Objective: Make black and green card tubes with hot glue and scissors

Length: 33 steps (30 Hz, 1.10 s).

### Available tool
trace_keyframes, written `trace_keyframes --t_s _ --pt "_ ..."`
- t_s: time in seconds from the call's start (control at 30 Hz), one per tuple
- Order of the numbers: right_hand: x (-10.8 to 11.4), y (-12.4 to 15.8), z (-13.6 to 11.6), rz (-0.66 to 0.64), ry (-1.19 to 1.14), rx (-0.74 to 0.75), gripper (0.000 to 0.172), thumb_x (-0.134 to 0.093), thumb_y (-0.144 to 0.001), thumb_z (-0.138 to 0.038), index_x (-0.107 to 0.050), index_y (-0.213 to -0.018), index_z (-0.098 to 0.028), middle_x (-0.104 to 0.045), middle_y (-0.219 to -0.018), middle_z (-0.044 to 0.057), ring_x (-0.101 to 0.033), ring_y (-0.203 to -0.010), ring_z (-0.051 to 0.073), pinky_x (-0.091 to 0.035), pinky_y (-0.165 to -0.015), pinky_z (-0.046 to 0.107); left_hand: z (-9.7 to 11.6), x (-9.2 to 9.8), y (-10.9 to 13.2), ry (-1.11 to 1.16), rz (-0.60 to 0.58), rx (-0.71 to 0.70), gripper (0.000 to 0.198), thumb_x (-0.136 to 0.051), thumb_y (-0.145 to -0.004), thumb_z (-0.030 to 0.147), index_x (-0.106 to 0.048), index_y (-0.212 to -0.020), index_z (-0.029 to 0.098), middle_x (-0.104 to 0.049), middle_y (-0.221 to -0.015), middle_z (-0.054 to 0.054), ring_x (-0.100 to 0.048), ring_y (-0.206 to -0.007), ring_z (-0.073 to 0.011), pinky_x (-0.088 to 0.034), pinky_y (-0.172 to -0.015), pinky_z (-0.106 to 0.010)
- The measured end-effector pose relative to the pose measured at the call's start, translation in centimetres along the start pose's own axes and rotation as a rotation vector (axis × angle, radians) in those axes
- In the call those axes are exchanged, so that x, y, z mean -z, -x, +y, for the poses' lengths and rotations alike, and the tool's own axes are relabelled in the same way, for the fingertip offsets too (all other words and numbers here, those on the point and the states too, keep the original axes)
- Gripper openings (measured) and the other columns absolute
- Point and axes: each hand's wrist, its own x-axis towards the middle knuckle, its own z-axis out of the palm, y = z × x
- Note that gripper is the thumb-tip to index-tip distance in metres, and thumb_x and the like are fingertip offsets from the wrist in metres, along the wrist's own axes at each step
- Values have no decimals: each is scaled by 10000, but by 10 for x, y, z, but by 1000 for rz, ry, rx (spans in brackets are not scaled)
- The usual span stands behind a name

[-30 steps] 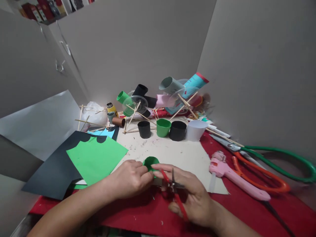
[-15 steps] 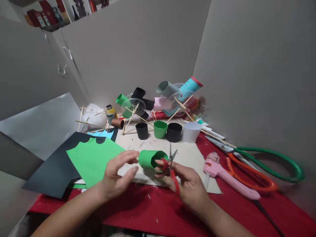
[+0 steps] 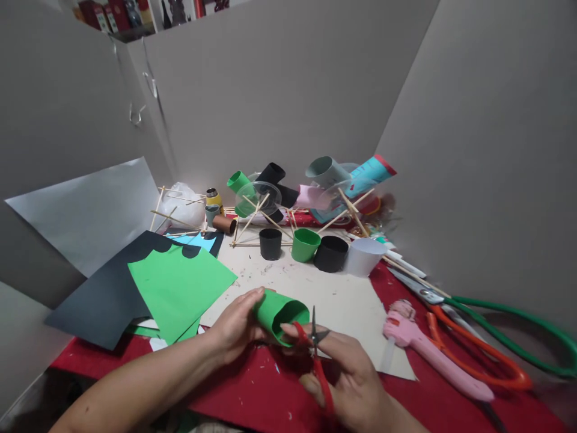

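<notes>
A rolled green paper tube (image 3: 273, 308) lies tilted between my hands, its open end facing right. My left hand (image 3: 241, 322) is closed around the tube's left end. My right hand (image 3: 349, 370) has small red-handled scissors (image 3: 321, 370) hooked on its fingers, blades slightly apart and pointing up. Fingertips of that same hand reach to the tube's open rim. Behind them stand short paper cups: a black one (image 3: 270, 245), a green one (image 3: 305, 245), another black one (image 3: 330, 254) and a white one (image 3: 366, 257).
Green sheets (image 3: 180, 282) with scalloped cuts and a dark sheet (image 3: 103, 294) lie at left. Stick-and-disc wheels carrying paper tubes, such as a clear disc (image 3: 258, 198), stand at the back. A pink glue gun (image 3: 439, 355) and large green-handled scissors (image 3: 509, 319) lie right.
My left hand has gone from open beside the tube to gripping it. The tube is now more tilted, and the view has shifted slightly.
</notes>
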Motion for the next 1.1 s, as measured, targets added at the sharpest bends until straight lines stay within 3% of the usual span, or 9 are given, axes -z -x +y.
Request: trace_keyframes --t_s 0.23,0.37,0.5,0.57,0.77,0.87,0.93,1.0,1.1 --pt "1 8 -7 -102 -187 -119 488 -706 -871 -440 -607 -1332 -318 -719 -1103 97 -733 -774 182 -604 -733 262 3 7 -6 88 -31 99 208 -619 -840 305 -667 -868 105 -704 -805 -88 -657 -706 -187 -530 -680 -293" --pt "5 0 -12 -195 -159 -163 431 -710 -853 -481 -681 -1222 -260 -738 -972 83 -714 -825 197 -581 -769 264 5 10 -7 136 -57 128 308 -583 -862 358 -681 -942 77 -745 -904 -152 -697 -847 -246 -520 -843 -353" --pt "4 -14 -20 -306 -67 -211 407 -694 -824 -566 -758 -958 -187 -734 -833 86 -701 -800 215 -570 -757 272 2 11 -9 147 -46 201 365 -617 -858 424 -687 -892 67 -757 -863 -167 -708 -807 -249 -513 -846 -351" --pt "5 -14 -21 -346 -50 -223 429 -690 -822 -584 -760 -981 -191 -745 -879 98 -705 -824 223 -574 -758 279 0 12 -10 149 -44 239 306 -651 -823 367 -685 -854 64 -756 -827 -167 -707 -774 -240 -513 -826 -335" --pt "23 5 -8 -158 -128 -251 506 -715 -830 -526 -649 -1278 -301 -702 -1181 117 -705 -974 262 -585 -837 360 12 16 -11 244 -2 189 269 -631 -786 284 -681 -914 53 -757 -844 -178 -725 -801 -272 -531 -820 -372" --pt "28 7 6 -106 -181 -529 407 -627 -899 -477 -651 -1224 -234 -727 -879 75 -687 -690 192 -570 -641 289 23 15 -7 272 55 191 266 -606 -806 285 -670 -929 58 -756 -837 -180 -726 -760 -257 -549 -707 -337" --pt "26 4 15 -137 -156 -685 316 -608 -895 -428 -652 -1091 -185 -620 -635 -8 -563 -515 135 -474 -514 238 29 11 -3 292 82 186 238 -590 -811 271 -660 -916 69 -756 -852 -181 -725 -770 -251 -558 -668 -325" --pt "21 1 22 -196 -77 -729 191 -616 -857 -379 -604 -871 -189 -496 -543 -62 -452 -473 106 -375 -476 221 32 7 0 316 123 173 222 -579 -811 252 -652 -922 75 -755 -876 -171 -726 -807 -252 -572 -657 -330" --pt "16 -2 26 -312 100 -702 210 -584 -802 -301 -441 -669 -224 -423 -492 -79 -392 -458 96 -298 -475 227 34 3 4 321 172 163 206 -573 -811 247 -648 -911 83 -753 -879 -166 -729 -829 -268 -586 -640 -346"
